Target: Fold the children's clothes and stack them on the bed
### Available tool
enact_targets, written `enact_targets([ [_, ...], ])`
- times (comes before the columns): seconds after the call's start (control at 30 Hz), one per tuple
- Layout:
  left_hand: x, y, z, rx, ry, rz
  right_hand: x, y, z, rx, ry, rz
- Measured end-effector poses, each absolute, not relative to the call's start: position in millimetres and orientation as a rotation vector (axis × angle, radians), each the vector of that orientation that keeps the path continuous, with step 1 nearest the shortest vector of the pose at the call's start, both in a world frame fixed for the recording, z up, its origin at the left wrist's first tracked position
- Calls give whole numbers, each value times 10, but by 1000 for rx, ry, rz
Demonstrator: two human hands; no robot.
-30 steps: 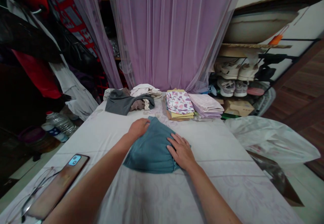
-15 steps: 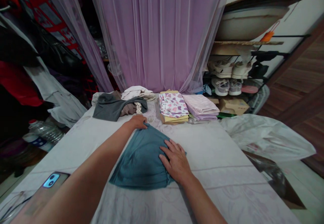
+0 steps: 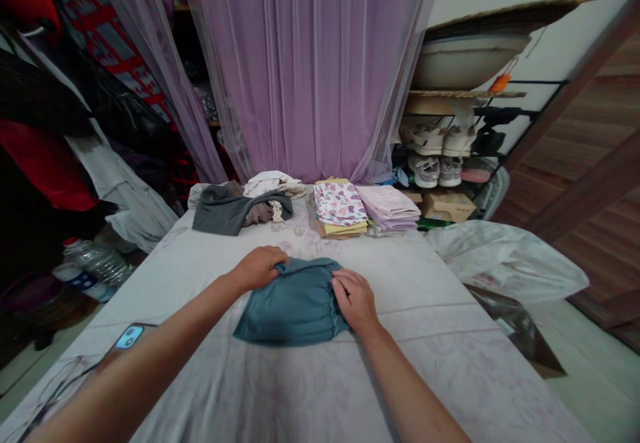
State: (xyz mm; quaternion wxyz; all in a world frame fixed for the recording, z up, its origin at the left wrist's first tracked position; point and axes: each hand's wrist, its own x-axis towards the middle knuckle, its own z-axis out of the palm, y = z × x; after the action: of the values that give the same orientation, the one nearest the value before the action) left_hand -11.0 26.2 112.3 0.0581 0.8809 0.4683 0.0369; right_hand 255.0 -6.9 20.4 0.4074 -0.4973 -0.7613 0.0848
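A teal cloth [image 3: 293, 303] lies partly folded on the pale sheet-covered surface [image 3: 280, 389] in front of me. My left hand [image 3: 259, 267] grips its far left corner, fingers curled round the fabric. Pressing on the cloth's right edge, my right hand [image 3: 356, 301] has its fingers bent onto a bunched fold. The far tip of the cloth is doubled back toward me.
Behind the cloth sit a loose heap of grey and beige clothes [image 3: 240, 204] and folded stacks, one heart-patterned [image 3: 341, 206], one lilac [image 3: 390, 206]. A phone [image 3: 127, 337] lies at the left edge, bottles [image 3: 87, 266] beyond it. A shoe rack [image 3: 445, 156] and plastic bag [image 3: 505, 259] are on the right.
My left hand drew the cloth's far point back toward me, folding it over. My right hand shifted from flat to curled on the right edge. The camera view drifted slightly.
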Motion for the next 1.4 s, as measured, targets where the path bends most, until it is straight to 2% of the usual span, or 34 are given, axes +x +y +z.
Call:
enact_targets([
  [0.3, -190, -219, 730, 2694, 1502, 132, 2569, -58, 187, -1203, -1843, 19],
  [0.47, -230, -297, 662, 2641, 1536, 162, 2569, 84, 408, -1248, -2028, 8],
  [0.73, -154, -280, 732, 2583, 1631, 133, 2458, 323, 772, -1408, -2582, 153],
  [0.93, -147, -341, 785, 2524, 1669, 141, 2609, 188, 677, -1355, -2621, 146],
  [1.07, -13, -287, 790, 2473, 1731, 267, 2499, 181, 782, -1382, -2492, 177],
  [1.17, 142, -208, 696, 2511, 1736, 400, 2248, 166, 846, -1355, -2457, 177],
  [1.4, 190, -198, 331, 2458, 1887, 158, 2063, -48, 606, -1485, -2718, 380],
])
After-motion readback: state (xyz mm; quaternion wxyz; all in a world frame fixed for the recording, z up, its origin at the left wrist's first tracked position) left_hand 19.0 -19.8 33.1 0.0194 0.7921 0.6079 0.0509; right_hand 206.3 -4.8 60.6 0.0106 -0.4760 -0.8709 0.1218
